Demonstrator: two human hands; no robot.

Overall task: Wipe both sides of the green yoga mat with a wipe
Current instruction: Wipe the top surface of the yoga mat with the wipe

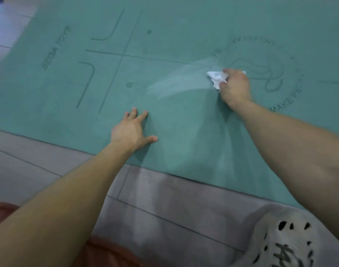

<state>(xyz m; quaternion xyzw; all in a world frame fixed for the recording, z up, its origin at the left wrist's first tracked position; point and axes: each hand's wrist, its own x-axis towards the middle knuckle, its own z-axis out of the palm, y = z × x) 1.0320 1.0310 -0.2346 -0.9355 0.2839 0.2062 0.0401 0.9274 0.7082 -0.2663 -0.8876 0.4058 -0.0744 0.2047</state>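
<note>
right hand grips wipe, mat mid-width

Right hand presses a crumpled wipe on the mat, apparently wet.

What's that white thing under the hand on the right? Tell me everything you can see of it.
The wipe is white and thin, like tissue, crumpled into a loose wad. The right hand curls round it and grips it, hiding much of it; a corner peeks out behind the hand. It sits on the green yoga mat, beside the round printed emblem, at the end of a pale streak.
</note>
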